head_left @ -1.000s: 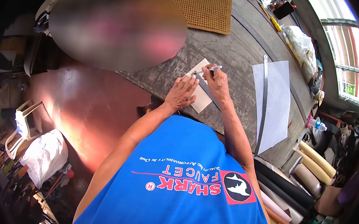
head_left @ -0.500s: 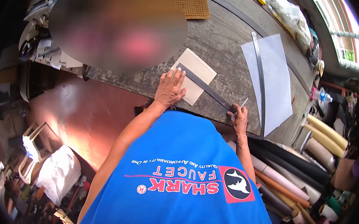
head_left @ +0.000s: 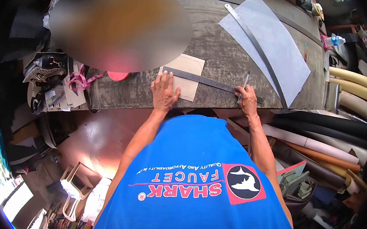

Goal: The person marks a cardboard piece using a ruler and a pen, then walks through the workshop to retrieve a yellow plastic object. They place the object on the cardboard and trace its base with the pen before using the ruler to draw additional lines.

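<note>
On the worktable (head_left: 133, 94), a beige card (head_left: 186, 89) with faint drawn lines lies near the front edge. A dark metal ruler (head_left: 207, 80) crosses it and runs past its right side. My left hand (head_left: 164, 93) lies flat, fingers stretched, with fingertips on the ruler's left end and the palm beside the card. Near the ruler's right end, my right hand (head_left: 249, 103) grips a slim pen-like tool (head_left: 247, 78), its thin tip pointing up and away. Fingers of this hand also touch the ruler.
A longer steel ruler (head_left: 257, 51) rests across pale grey sheets (head_left: 279, 49) at right. Pink ribbon (head_left: 82, 80) and a pink round object (head_left: 117, 75) are at left. Material rolls (head_left: 319, 146) are stacked below the table's right side. A blurred oval hides the upper left.
The view has turned, so the card and ruler appear more level. My left hand stays on the ruler. More of the ruler's right end shows beyond my right hand, which still holds the pen-like tool.
</note>
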`<action>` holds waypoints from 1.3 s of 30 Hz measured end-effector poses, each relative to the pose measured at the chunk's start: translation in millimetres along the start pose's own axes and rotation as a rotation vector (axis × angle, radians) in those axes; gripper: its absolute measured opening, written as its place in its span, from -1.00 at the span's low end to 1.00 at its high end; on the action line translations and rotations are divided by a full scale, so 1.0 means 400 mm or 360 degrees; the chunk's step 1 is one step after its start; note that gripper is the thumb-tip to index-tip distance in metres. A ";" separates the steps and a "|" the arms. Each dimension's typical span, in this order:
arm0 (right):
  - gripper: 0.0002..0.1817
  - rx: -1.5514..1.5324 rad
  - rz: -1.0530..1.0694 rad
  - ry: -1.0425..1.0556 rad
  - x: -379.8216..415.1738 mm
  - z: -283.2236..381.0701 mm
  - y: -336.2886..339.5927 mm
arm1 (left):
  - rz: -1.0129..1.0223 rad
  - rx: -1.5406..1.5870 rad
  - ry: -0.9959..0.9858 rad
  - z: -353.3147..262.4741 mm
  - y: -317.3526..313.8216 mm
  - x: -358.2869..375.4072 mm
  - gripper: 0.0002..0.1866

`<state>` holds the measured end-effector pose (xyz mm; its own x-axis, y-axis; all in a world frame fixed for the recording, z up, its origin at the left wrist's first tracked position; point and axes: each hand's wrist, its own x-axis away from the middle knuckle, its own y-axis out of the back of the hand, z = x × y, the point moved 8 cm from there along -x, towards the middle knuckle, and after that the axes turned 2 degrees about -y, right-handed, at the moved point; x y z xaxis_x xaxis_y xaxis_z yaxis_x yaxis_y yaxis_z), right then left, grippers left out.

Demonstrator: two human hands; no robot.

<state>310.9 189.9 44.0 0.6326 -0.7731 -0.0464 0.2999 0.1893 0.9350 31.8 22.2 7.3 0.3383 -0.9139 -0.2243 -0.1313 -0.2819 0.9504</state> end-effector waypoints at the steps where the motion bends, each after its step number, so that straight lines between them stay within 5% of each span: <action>1: -0.73 -0.0005 -0.0010 -0.0007 0.001 0.000 0.001 | -0.0005 0.0001 0.0003 0.002 -0.001 0.001 -0.34; 39: -0.76 0.0008 0.0185 0.0191 -0.021 0.022 0.003 | -0.0076 -0.0041 -0.0012 -0.002 0.017 -0.002 -0.36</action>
<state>299.7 191.3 48.8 0.7438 -0.6680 0.0207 0.2166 0.2702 0.9381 31.3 21.1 14.0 0.3364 -0.9018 -0.2711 -0.0911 -0.3177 0.9438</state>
